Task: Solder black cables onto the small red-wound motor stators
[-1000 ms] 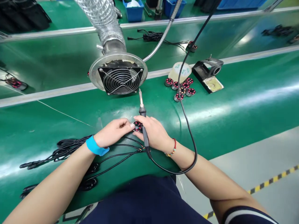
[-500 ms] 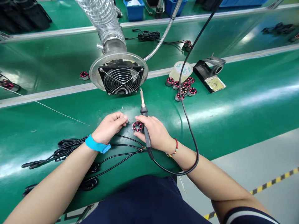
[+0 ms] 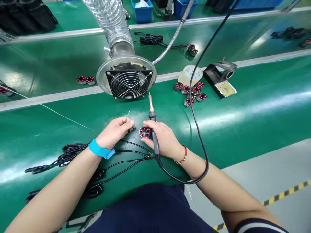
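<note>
While in right hand [image 3: 165,140], soldering iron [image 3: 154,137].

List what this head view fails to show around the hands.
Head view: the left hand curls over the thin wire; its grip is hidden.
Head view: the black cables end by the right hand; tips too small.
Head view: the cord crosses the pile of round parts; count unclear.
Head view: the duct is cut off by the top edge.

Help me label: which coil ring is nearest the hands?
The lone ring between the left hand, pinching wire, and right hand, gripping the soldering iron; others cluster behind.
</note>
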`<state>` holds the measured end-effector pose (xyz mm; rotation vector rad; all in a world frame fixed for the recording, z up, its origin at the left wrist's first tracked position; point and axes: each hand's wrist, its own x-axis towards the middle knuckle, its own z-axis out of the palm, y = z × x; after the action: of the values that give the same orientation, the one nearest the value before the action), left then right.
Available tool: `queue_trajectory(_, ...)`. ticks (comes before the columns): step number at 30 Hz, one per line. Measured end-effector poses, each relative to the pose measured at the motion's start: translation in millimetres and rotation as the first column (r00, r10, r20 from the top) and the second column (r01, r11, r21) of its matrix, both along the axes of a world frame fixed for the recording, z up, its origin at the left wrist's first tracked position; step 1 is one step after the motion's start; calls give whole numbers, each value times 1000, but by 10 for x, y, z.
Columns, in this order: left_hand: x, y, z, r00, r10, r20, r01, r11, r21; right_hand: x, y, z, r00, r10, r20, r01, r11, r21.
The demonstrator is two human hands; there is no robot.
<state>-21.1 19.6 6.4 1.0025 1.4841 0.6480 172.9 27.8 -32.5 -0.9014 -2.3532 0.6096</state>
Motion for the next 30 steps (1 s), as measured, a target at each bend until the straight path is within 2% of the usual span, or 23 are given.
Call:
queue_trajectory(5, 26, -18, -32, 992, -103, -70, 105, 994, 18, -10, -17, 15, 998, 57, 15, -57, 998, -11)
queue_trajectory(8, 6, -1, -44, 995, -57, -87, 61, 997, 43, -6, -13, 8, 997, 74, 18, -74, 997, -3)
queue_trajectory(11, -46, 23, -20, 989, 2, -146, 16, 992, 124, 16, 19, 3, 998, 55, 33, -56, 998, 3)
queue_trajectory(13, -81, 14, 16, 975, -63, -215, 99, 982, 162, 40, 55, 7, 998, 25, 54, -25, 1000, -5)
queue_trajectory(14, -92, -3, 34, 954, -156, -256, 201, 967, 158, 54, 75, 11, 998, 11, 63, -10, 1000, -14)
queue_trajectory(15, -98, -28, 49, 912, -279, -299, 333, 932, 144, 68, 94, 16, 998, 0, 66, 2, 1000, -24)
queue_trajectory(16, -97, -59, 60, 843, -409, -349, 473, 873, 121, 81, 111, 23, 998, -8, 60, 9, 999, -32)
queue_trajectory(18, -73, -126, 64, 657, -590, -469, 690, 721, 60, 104, 136, 40, 999, -23, 23, 24, 999, -41)
queue_trajectory(20, -33, -175, 50, 503, -643, -577, 786, 618, -4, 119, 148, 55, 998, -55, -32, 54, 998, -44)
queue_trajectory(22, 2, -187, 34, 454, -631, -629, 799, 600, -26, 125, 151, 59, 991, -98, -89, 93, 994, -54)
queue_trajectory(24, 12, -162, 28, 525, -587, -616, 761, 648, 32, 122, 149, 46, 979, -133, -157, 122, 990, -76)
queue_trajectory(26, -6, -120, 32, 668, -506, -546, 648, 756, 93, 108, 143, 17, 957, -139, -253, 112, 986, -121)
queue_trajectory(28, -37, -84, 35, 796, -417, -438, 506, 856, 105, 81, 128, -15, 920, -132, -370, 60, 978, -199)
queue_trajectory(30, -64, -64, 31, 871, -362, -333, 413, 906, 97, 43, 101, -34, 868, -138, -476, -5, 958, -287)
